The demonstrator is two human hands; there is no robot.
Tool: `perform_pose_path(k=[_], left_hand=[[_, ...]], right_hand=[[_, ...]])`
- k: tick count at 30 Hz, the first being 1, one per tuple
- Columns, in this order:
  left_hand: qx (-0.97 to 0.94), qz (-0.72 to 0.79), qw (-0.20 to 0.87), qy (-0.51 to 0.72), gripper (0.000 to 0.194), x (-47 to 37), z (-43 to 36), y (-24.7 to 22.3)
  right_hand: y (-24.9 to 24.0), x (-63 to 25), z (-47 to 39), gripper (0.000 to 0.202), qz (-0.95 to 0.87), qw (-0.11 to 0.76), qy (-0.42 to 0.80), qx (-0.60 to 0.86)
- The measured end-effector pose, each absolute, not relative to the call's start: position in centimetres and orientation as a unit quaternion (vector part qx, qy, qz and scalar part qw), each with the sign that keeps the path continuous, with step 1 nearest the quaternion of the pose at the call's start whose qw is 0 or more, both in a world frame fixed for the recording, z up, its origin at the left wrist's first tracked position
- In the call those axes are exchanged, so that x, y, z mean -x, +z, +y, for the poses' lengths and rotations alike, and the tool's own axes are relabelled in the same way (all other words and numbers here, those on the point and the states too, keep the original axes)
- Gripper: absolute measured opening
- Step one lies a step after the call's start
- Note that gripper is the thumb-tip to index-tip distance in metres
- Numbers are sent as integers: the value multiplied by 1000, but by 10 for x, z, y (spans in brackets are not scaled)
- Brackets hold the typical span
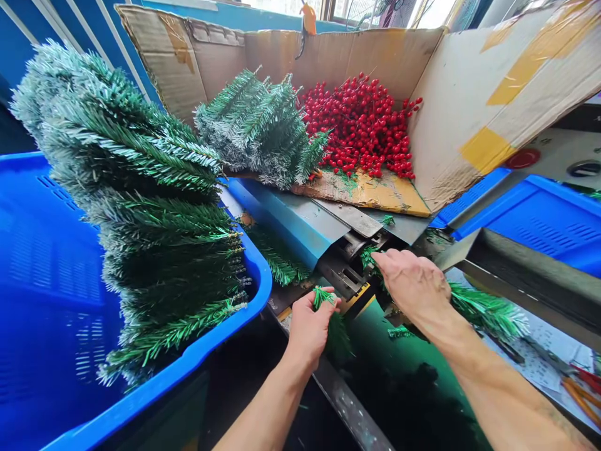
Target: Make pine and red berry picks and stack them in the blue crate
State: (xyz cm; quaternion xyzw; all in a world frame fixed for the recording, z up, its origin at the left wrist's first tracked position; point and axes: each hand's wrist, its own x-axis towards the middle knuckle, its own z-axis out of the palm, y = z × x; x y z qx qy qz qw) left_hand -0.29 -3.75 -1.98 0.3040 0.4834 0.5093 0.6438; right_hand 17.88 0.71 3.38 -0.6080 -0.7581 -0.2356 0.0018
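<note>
Left hand [310,327] pinches a green sprig [323,297] between thumb and fingers — just in front of the blue machine [300,230]. Right hand [414,285] curls over another green tip [368,257] at the machine's end — its fingertips mostly hidden, so whether it grips cannot be told.

On my remote screen, deep-green artificial pine branches [164,232], frosted whitish toward the tips, contrast with a vivid blue, slot-patterned crate [42,250]. I see a bright-green pine sprig [323,297], glossy red artificial berries [369,128], a tan cardboard box [451,119] patched with yellow tape [488,150], a blue-and-grey machine cover [300,219], a black-and-yellow edge strip [359,299] and orange tool handles [582,402].
</note>
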Motion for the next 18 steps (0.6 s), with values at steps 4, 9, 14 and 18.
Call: perform_pose_path(k=[4,9,14,18], left_hand=[[-302,487,645,506,35,4,-37,-23],[-294,487,645,510,34,4,-37,-24],[-271,489,646,521,35,5,-46,-29],[-240,498,621,556,41,11,-52,-32]], right_hand=[[27,-175,12,18,-757,8,-220,615],[10,-181,15,29,-761,146,-179,606],[11,-179,17,41,-760,332,-106,548],[24,-140,-3,35,-796,358,-58,485]])
